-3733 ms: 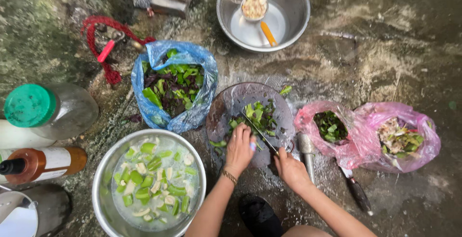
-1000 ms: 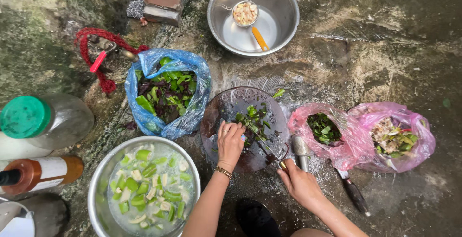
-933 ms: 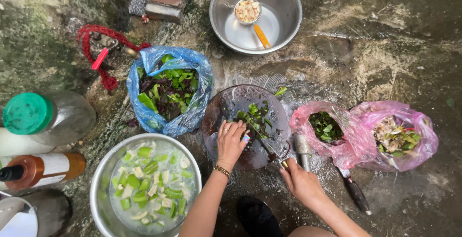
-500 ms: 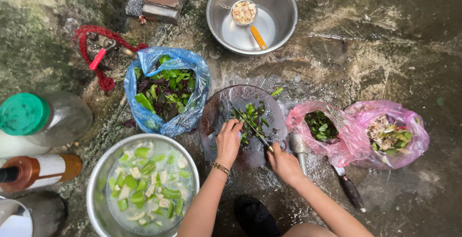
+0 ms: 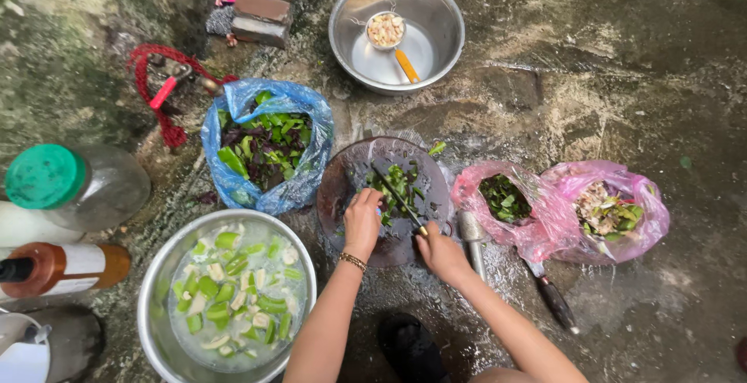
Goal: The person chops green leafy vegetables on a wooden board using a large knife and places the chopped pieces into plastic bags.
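Head view: we look straight down at two bare hands working on wet, rough concrete ground [image 5: 607,80].
Cutting board: we see a dark round board [image 5: 350,185] lying flat in the middle, with chopped green leaves [image 5: 398,181] on it.
Left hand: our left hand [image 5: 362,222] rests on the board, fingers curled down against the near edge of the leaves; how firmly it presses them we cannot tell.
Right hand: our right hand [image 5: 440,252] is clenched around the handle of a knife [image 5: 398,195], whose dark blade slants up and left across the leaves.
Blue bag: an open blue plastic bag [image 5: 299,185] of green and purple leaves sits just left of the board.
Pink bags: two pink bags [image 5: 545,227] of greens and scraps sit to the right, with another knife [image 5: 554,299] near them.
Near bowl: a metal bowl [image 5: 159,290] holds pale green pieces in water, at lower left.
Far bowl: a metal bowl [image 5: 443,21] with a small strainer sits above.
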